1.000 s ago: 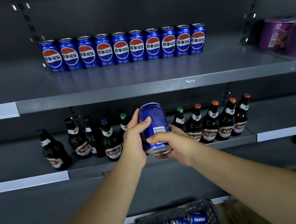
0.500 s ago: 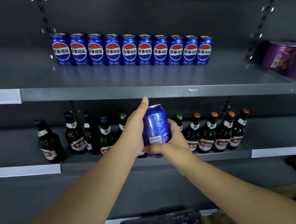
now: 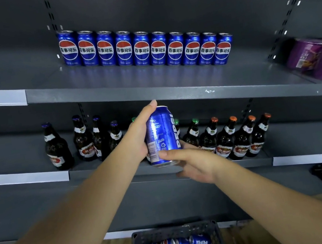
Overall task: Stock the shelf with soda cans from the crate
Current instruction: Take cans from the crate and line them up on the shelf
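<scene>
Both arms reach forward and up: my left hand (image 3: 136, 134) wraps the side of the blue can (image 3: 161, 135), thumb raised along it, while my right hand (image 3: 191, 162) grips its base from below. Ahead, the upper shelf (image 3: 109, 94) carries a row of cans (image 3: 144, 47); brown bottles (image 3: 236, 139) line the shelf behind my hands. Below, the crate (image 3: 173, 230) holds loose cans.

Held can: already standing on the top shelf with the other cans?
No. The held can is gripped by the left hand and right hand, below the top shelf.
</scene>
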Demonstrator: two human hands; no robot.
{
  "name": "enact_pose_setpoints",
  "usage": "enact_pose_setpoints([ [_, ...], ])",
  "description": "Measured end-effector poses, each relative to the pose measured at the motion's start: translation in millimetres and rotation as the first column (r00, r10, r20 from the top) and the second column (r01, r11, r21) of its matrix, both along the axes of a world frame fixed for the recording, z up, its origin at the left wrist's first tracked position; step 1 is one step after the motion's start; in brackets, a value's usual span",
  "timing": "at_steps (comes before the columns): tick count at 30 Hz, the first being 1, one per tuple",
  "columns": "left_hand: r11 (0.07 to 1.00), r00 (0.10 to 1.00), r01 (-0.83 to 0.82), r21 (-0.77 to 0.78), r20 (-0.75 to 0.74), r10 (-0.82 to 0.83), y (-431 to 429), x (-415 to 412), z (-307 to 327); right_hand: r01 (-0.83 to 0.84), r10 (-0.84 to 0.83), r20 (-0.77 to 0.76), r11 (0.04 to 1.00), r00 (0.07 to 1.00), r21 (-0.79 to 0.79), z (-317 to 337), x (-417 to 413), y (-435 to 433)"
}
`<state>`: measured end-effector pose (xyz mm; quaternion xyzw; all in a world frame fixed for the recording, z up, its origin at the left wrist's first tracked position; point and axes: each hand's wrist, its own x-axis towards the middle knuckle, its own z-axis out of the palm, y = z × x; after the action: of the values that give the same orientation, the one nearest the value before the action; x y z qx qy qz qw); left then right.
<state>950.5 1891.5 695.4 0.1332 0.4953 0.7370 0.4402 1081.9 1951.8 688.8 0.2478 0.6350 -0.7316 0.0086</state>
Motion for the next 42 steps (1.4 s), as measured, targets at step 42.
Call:
enact_pose_setpoints([
  [42,0.98,0.962,-0.197,-0.034,-0.198,0.187,-15,3,9,-0.059,0.07,-0.059,0.985,0.996,0.163,8,-20,-3],
])
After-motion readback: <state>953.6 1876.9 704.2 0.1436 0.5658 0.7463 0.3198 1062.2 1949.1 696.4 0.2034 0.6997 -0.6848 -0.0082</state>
